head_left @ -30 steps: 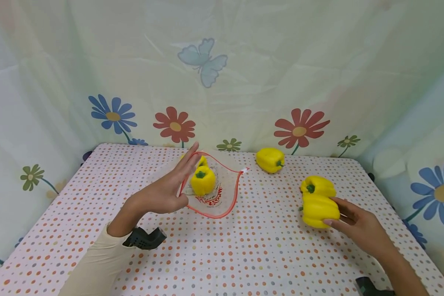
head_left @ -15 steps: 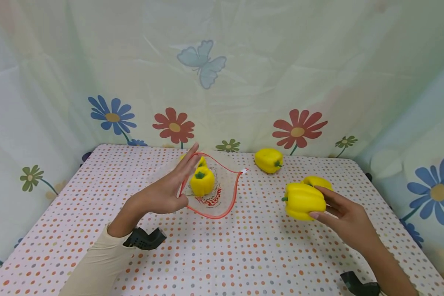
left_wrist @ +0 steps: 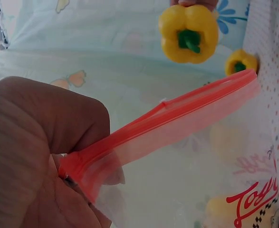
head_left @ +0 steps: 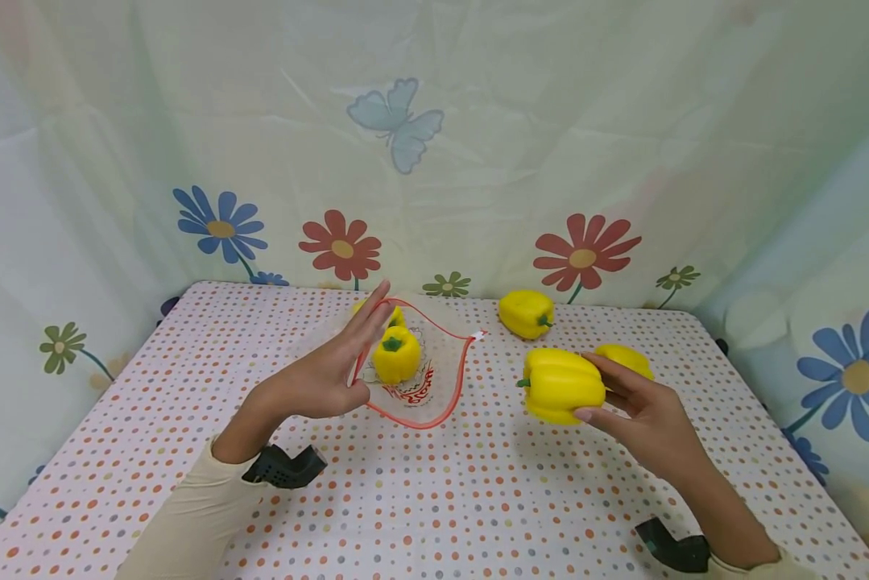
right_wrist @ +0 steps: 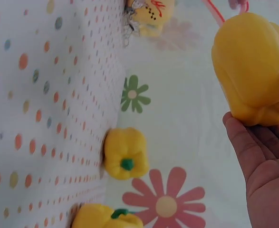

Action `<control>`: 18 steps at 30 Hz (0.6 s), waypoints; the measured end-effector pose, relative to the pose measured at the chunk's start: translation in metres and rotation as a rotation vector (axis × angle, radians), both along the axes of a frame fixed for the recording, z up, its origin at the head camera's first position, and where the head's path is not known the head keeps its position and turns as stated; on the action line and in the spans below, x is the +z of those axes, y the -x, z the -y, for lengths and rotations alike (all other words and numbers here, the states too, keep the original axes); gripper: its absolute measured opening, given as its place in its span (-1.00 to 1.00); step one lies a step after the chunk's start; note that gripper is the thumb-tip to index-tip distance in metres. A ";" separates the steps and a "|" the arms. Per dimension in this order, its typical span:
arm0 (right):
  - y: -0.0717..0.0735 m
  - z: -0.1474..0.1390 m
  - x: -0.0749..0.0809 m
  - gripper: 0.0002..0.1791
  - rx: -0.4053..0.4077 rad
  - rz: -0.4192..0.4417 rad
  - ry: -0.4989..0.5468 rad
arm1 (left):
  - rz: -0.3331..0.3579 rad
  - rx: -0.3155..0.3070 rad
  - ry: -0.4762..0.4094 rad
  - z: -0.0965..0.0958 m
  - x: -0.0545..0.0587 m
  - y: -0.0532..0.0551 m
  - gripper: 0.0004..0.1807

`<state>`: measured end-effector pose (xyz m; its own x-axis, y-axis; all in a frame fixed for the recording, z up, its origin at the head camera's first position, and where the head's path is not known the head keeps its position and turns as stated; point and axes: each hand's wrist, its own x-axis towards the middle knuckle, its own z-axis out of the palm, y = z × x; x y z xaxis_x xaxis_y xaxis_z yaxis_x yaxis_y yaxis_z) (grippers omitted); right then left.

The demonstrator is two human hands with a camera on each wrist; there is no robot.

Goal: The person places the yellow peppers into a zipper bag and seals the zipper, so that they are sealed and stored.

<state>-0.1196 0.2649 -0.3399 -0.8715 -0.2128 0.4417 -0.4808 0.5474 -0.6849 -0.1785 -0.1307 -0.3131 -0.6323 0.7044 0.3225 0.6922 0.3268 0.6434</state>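
A clear slider zip bag (head_left: 441, 403) with a red rim and red lettering stands with its mouth spread, left of the table's middle. My left hand (head_left: 318, 366) holds the rim at its left side, thumb hooked at the red band (left_wrist: 144, 128) and fingers stretched upward. Inside the bag sits a yellow bell pepper (head_left: 396, 354), with another partly hidden behind it. My right hand (head_left: 647, 415) grips a yellow bell pepper (head_left: 560, 385) between thumb and fingers, raised above the table, its green stem pointing left toward the bag.
One yellow bell pepper (head_left: 526, 314) lies near the back edge, right of the bag. Partly hidden behind my right hand is another bell pepper (head_left: 626, 358). A dotted cloth (head_left: 434, 499) covers the table; a flowered curtain (head_left: 477, 209) hangs behind it.
My right hand has lifted its bell pepper away from the one lying at the right and carried it left toward the bag. My left hand and the bag have stayed in place.
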 end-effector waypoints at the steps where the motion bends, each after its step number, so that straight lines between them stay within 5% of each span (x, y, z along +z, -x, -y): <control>1: 0.000 0.003 0.001 -0.28 0.007 -0.003 0.004 | -0.001 0.001 0.001 0.000 0.000 0.000 0.14; 18: 0.008 0.043 0.011 -0.24 0.173 -0.045 0.095 | 0.011 0.012 0.009 -0.001 0.001 -0.001 0.15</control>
